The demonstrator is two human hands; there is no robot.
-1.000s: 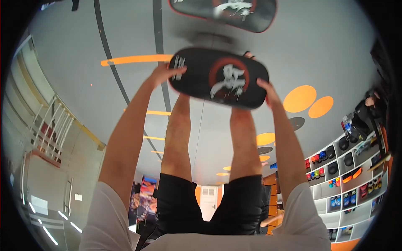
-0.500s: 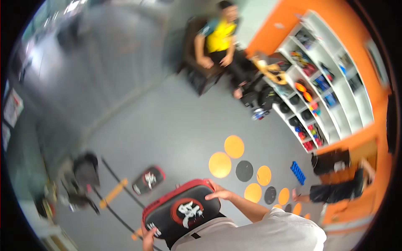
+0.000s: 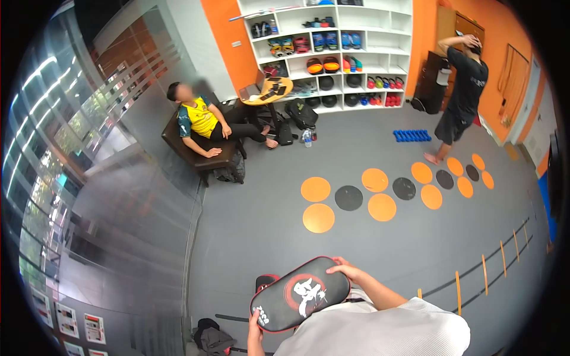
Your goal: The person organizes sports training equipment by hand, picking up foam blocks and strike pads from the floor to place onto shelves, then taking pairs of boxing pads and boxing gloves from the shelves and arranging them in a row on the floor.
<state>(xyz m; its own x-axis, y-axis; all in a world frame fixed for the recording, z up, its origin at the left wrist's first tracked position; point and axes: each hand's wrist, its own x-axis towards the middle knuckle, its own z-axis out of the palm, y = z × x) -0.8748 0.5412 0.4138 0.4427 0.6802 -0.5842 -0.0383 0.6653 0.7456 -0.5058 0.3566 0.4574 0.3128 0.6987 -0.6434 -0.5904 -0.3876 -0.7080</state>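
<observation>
In front of the wearer's pale grey ribbed shirt [image 3: 380, 332], a black rounded-rectangular pad with red edging [image 3: 301, 293] is held in both hands, printed face up toward the camera: white figure in a red ring, white lettering by the left end.

Right hand [image 3: 350, 272]: clamped on the pad's upper right corner, thumb over the face, fingers round the edge. Left hand [image 3: 255, 332]: clamped on the lower left end, thumb at the rim near the lettering; its other fingers are hidden, so their spacing cannot be told.

Change: one second ago the pad was out ahead of the knees at the end of stretched arms; now it is close to the trunk, arms bent. Contact with the shirt cannot be confirmed. Each hand has kept its own end. View has lifted from floor and legs to the room, with tall white wooden-looking shelves [image 3: 374, 41] now beyond.

Reading: hold seems settled, weight probably shared between both ends. Only one pad is in hand; a second black pad with red edging [image 3: 264, 283] shows just past the first, mostly hidden by it, apparently on the smooth grey floor [image 3: 255, 231].
</observation>
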